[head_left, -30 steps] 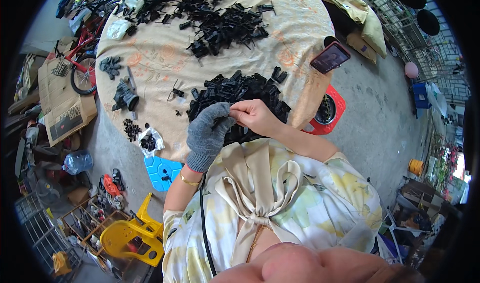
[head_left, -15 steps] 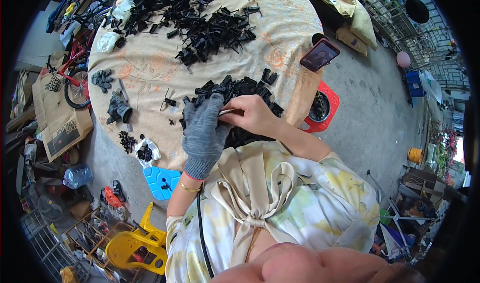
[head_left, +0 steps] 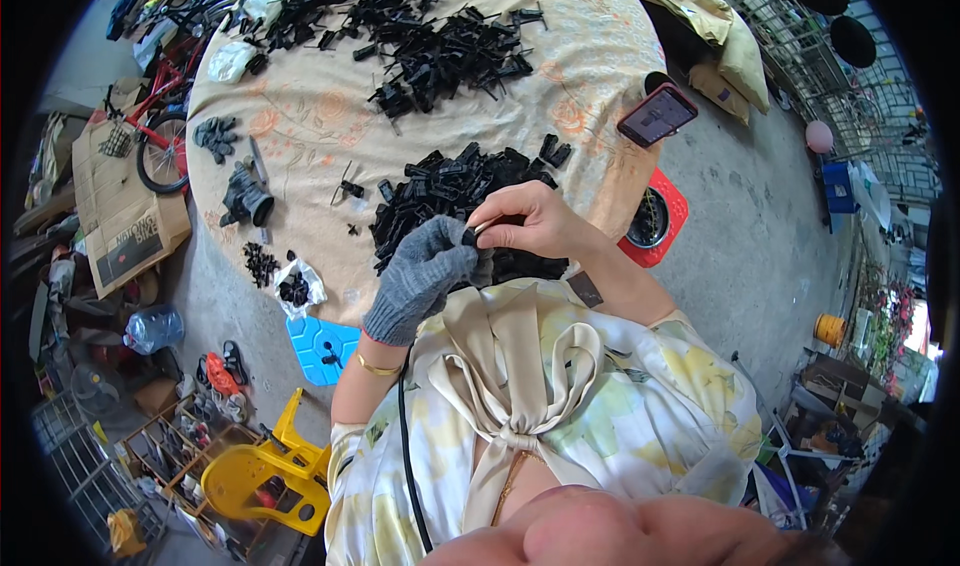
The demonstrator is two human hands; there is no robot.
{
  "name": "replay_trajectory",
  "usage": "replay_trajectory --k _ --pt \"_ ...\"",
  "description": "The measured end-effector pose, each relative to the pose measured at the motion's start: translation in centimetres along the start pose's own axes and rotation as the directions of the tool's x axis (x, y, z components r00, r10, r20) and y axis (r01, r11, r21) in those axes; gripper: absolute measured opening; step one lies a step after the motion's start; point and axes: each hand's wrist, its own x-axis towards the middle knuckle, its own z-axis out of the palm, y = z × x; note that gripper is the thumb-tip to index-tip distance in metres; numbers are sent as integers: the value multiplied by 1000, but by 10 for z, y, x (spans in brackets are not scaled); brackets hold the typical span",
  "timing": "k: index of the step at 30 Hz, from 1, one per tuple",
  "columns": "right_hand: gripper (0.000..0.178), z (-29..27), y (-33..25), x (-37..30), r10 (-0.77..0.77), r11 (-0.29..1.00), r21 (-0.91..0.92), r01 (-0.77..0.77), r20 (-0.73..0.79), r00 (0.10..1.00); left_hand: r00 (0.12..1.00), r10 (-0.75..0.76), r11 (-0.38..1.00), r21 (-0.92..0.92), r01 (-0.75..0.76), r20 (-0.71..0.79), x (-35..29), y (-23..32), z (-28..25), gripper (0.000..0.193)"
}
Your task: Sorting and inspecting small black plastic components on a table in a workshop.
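My left hand, in a grey knitted glove, is closed on a small black plastic part. My bare right hand pinches a thin, pale strip-like piece between thumb and forefinger, its tip against that part. What exactly the strip is cannot be made out. Both hands are close together over the near edge of a pile of black plastic parts, partly hiding it. Farther back on the cloth-covered table spreads a larger heap of black parts with thin stems.
Dark gloves lie at the table's left, near tiny black pieces and a white bag of more. A phone stands at the right edge above a red stool. A blue stool and yellow chair stand left.
The gloved left hand has tilted from upright toward the right, and the black part now shows at its fingertips. My right hand still pinches the strip. The whole view has shifted slightly.
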Motion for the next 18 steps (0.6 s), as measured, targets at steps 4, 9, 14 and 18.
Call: replay_trajectory --k 4,9,14,18 --pt "15 12 -4 -4 148 972 -139 -190 -269 952 983 175 983 -40 -177 -50 5 -4 4 12" --pt "11 23 -4 -2 99 943 -271 -192 -320 942 928 332 943 84 -322 -167 4 -7 7 24" --pt "9 27 -4 -1 121 952 -229 -202 -326 938 888 422 890 270 -367 -183 4 -16 1 33" --pt "10 32 -4 -3 138 946 -235 -225 -336 932 781 607 694 577 -431 -146 7 -19 1 26"
